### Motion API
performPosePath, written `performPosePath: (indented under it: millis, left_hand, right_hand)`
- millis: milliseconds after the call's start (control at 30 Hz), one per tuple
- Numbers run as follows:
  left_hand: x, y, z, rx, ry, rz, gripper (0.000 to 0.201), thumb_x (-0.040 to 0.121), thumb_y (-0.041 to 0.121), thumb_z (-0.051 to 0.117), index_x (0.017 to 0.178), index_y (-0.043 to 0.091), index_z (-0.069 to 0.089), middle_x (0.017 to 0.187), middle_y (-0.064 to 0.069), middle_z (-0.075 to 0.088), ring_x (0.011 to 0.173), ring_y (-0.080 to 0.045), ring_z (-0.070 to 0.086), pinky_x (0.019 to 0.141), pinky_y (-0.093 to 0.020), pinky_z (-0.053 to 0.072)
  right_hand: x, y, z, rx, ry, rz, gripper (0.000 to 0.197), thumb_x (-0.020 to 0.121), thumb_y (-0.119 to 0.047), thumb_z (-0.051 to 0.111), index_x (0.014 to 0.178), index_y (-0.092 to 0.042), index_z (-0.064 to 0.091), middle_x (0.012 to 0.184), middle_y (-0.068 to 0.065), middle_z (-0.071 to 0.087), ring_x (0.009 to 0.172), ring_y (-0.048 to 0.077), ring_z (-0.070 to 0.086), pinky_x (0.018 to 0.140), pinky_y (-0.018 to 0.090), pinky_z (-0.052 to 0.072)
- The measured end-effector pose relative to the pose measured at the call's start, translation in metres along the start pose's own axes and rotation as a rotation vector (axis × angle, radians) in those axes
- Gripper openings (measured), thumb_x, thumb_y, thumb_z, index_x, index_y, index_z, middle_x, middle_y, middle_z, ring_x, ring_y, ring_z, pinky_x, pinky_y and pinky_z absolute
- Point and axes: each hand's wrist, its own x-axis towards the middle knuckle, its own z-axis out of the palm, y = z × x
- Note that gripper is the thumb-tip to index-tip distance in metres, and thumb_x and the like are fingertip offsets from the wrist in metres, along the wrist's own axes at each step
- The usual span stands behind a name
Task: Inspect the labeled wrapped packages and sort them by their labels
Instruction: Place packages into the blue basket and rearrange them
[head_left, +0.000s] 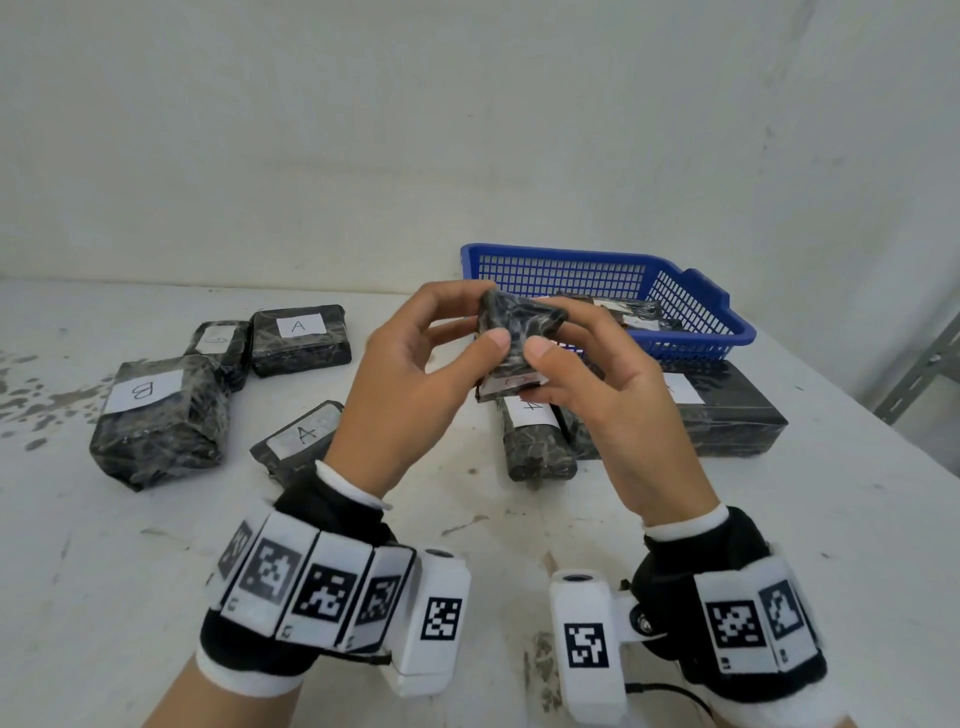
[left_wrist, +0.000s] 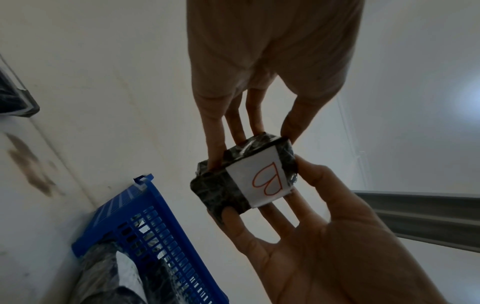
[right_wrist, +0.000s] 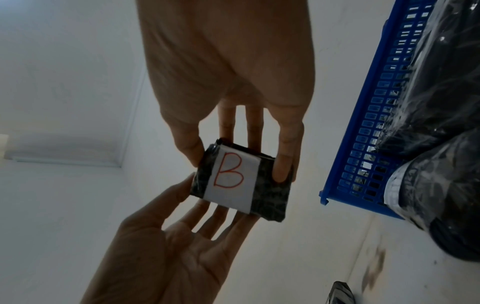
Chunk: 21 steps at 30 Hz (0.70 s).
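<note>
— Both hands are up over the tabletop (head_left: 519, 545); the left hand (head_left: 400, 384) and right hand (head_left: 597, 384) pinch one small wrapped package (head_left: 511, 338) between thumbs and fingertips.

— Which label?

— From above it faces down, only its edge showing. The wrist views show it plainly: a label (right_wrist: 231, 176) with a red B.

— Where should it go?

— I'd say leftwards: the big B package (head_left: 156, 421) lies on the left hand's side, near two A packages (head_left: 298, 340). The blue basket (head_left: 696, 312) sits behind, with more packages inside.
</note>
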Motion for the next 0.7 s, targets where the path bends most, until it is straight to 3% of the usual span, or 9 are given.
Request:
performPosePath:
  millis: [167, 267, 367, 433, 533, 633, 700]
  left_hand:
    - [-0.0016, 0.0006, 0.0018, 0.037, 0.005, 0.026, 0.022, 0.077, 0.023, 0.068, 0.099, 0.024, 0.062, 0.105, 0.008, 0.069, 0.101, -0.009, 0.065, 0.096, -0.047, 0.052]
    - [-0.0024, 0.0001, 0.0028, 0.039, 0.007, 0.047, 0.018, 0.078, 0.022, 0.068, 0.095, 0.023, 0.062, 0.104, 0.007, 0.07, 0.1, -0.009, 0.065, 0.095, -0.046, 0.052]
    - [-0.0028, 0.0006, 0.0037, 0.056, 0.007, 0.062, 0.013, 0.08, 0.022, 0.068, 0.091, 0.024, 0.062, 0.103, 0.007, 0.071, 0.102, -0.01, 0.066, 0.093, -0.045, 0.053]
    - [-0.0035, 0.0027, 0.0038, 0.019, 0.014, 0.036, 0.01, 0.082, 0.031, 0.066, 0.089, 0.025, 0.062, 0.1, 0.01, 0.07, 0.1, -0.009, 0.066, 0.089, -0.04, 0.055]
    - [-0.003, 0.004, 0.0022, -0.005, -0.003, -0.101, 0.032, 0.087, 0.054, 0.059, 0.1, 0.025, 0.061, 0.102, 0.011, 0.068, 0.096, -0.007, 0.067, 0.08, -0.035, 0.058]
    - [-0.0017, 0.0059, 0.0013, -0.112, -0.033, -0.227, 0.021, 0.096, 0.038, 0.052, 0.107, 0.02, 0.055, 0.09, 0.003, 0.073, 0.08, -0.02, 0.072, 0.073, -0.04, 0.061]
    - [-0.0005, 0.0074, 0.0, -0.153, -0.005, -0.224, 0.013, 0.095, 0.022, 0.057, 0.108, 0.018, 0.055, 0.085, -0.003, 0.072, 0.074, -0.021, 0.07, 0.068, -0.037, 0.059]
  right_hand:
    - [0.0001, 0.0008, -0.0014, -0.013, -0.005, -0.008, 0.031, 0.091, -0.019, 0.067, 0.121, -0.016, 0.063, 0.12, 0.005, 0.069, 0.093, 0.019, 0.074, 0.083, 0.035, 0.061]
    - [-0.0001, 0.0013, -0.0001, -0.001, -0.008, -0.009, 0.034, 0.083, -0.031, 0.069, 0.115, -0.021, 0.066, 0.117, 0.004, 0.07, 0.092, 0.019, 0.074, 0.082, 0.038, 0.061]
    - [0.0002, 0.0011, -0.0005, 0.016, -0.001, -0.034, 0.031, 0.08, -0.031, 0.068, 0.109, -0.021, 0.067, 0.113, 0.006, 0.071, 0.092, 0.02, 0.074, 0.083, 0.038, 0.061]
    - [-0.0001, 0.0012, -0.0019, 0.037, 0.0, -0.06, 0.03, 0.08, -0.027, 0.069, 0.108, -0.017, 0.068, 0.113, 0.007, 0.071, 0.096, 0.022, 0.073, 0.087, 0.039, 0.06]
    - [-0.0007, 0.0029, -0.0026, 0.028, -0.02, -0.127, 0.023, 0.084, -0.021, 0.072, 0.106, -0.02, 0.068, 0.119, 0.006, 0.068, 0.109, 0.021, 0.068, 0.089, 0.03, 0.056]
    - [-0.0008, 0.0044, -0.0031, -0.016, -0.047, -0.151, 0.023, 0.085, -0.02, 0.073, 0.104, -0.033, 0.07, 0.135, 0.001, 0.057, 0.129, 0.015, 0.056, 0.096, 0.025, 0.053]
    - [-0.0021, 0.0018, -0.0019, -0.001, -0.05, -0.139, 0.023, 0.088, -0.022, 0.069, 0.111, -0.027, 0.068, 0.135, -0.008, 0.059, 0.131, 0.007, 0.053, 0.096, 0.019, 0.05]
